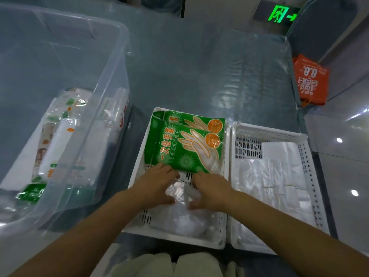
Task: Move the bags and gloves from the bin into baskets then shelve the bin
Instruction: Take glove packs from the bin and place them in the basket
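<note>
Just ahead of both grips, the two glove packets point(185, 144) are glossy printed plastic film that catches the light, and the bag point(183, 214) under the left grip point(157, 186) and right grip point(211, 191) is thin, crinkled, shiny clear film. The basket point(137, 166) around the grips and the second basket point(311, 172) just right of them are white, matt, perforated hard plastic, the second holding milky, softly glossy bags point(273, 176). Left of the grips the bin point(111, 80) is smooth translucent plastic, and the surface point(199, 72) beyond wears a glossy, wrinkled clear sheet.
</note>
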### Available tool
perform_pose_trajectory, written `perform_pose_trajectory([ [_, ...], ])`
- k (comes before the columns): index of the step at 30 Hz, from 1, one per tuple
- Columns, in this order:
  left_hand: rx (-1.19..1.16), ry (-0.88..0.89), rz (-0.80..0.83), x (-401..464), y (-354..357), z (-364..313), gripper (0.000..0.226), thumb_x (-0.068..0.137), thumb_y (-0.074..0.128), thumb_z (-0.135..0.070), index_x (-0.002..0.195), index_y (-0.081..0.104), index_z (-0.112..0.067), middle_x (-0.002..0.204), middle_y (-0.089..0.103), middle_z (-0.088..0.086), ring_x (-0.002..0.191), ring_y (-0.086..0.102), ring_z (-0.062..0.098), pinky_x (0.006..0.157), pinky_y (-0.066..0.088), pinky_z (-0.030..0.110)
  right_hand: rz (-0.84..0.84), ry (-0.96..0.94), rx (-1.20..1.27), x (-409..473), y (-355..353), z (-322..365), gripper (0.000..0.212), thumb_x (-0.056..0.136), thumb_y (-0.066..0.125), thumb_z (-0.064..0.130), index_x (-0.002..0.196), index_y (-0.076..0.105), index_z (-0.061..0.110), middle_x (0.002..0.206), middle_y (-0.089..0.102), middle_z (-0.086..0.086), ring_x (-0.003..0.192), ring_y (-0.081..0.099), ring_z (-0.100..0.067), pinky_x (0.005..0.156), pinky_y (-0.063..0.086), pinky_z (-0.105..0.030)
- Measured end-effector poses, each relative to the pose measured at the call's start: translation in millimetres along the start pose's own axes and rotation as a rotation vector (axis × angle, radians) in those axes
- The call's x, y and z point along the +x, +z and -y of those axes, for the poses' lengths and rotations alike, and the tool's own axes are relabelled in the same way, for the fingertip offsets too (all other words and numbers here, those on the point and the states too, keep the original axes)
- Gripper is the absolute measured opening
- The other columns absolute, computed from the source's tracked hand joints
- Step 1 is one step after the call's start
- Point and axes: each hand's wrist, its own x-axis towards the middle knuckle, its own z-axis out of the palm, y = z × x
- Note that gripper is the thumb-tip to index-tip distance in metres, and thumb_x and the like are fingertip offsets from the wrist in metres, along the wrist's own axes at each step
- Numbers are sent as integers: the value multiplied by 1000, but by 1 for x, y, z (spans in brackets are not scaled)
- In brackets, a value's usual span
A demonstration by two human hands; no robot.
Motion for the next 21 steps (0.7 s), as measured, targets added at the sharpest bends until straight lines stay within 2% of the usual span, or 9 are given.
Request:
perform_pose_trajectory([
  [3, 53, -13, 50, 0, 3, -1, 64, 63, 72, -45, 117, 48, -21, 116, 50, 0, 106, 40, 18, 87, 33, 29, -1, 21, -19, -4, 6, 7, 75, 58, 72, 64, 107, 46, 15, 109, 53, -6, 94, 53, -26, 72, 34, -34],
  [9, 62, -49, 85, -4, 2, -6, 48, 60, 74, -39, 97, 50, -21, 106, 44, 1, 96, 33, 16, 76, 28, 25, -66, 36, -68, -9, 16, 14, 66, 60, 78, 50, 105, 46, 14, 110, 57, -9, 97, 54, -28, 81, 40, -38],
  [12, -20, -88, 93, -7, 4, -9, 46, 60, 74, -33, 95, 46, -21, 107, 46, 1, 91, 31, 12, 74, 29, 24, -61, 41, -53, -9, 15, 15, 58, 61, 78, 47, 99, 50, 14, 104, 60, -9, 95, 56, -28, 79, 39, -37],
  [15, -92, -135, 131, -9, 4, -12, 44, 61, 74, -31, 94, 45, -24, 97, 51, -3, 85, 39, 13, 70, 35, 26, -35, 21, -75, -9, 16, 17, 47, 66, 74, 45, 95, 56, 13, 103, 59, -10, 96, 53, -28, 81, 40, -38],
  [17, -68, -114, 166, -10, 4, -13, 35, 62, 72, -32, 89, 51, -23, 90, 48, -5, 84, 42, 14, 69, 37, 28, -22, 12, -46, -9, 18, 18, 41, 69, 73, 41, 93, 59, 11, 102, 57, -12, 96, 52, -29, 79, 42, -39],
  [19, -41, -72, 197, -11, 4, -13, 30, 65, 70, -31, 91, 59, -19, 93, 50, -2, 89, 43, 15, 74, 39, 29, -14, 8, 9, -9, 20, 20, 33, 73, 70, 35, 92, 60, 11, 101, 59, -12, 94, 56, -30, 73, 45, -36],
  [21, -99, -77, 196, -11, 0, -11, 23, 68, 69, -26, 86, 60, -18, 91, 51, -2, 88, 44, 15, 69, 37, 27, -4, 18, 60, -9, 18, 21, 26, 76, 67, 30, 92, 59, 13, 99, 64, -10, 91, 60, -29, 67, 43, -32],
])
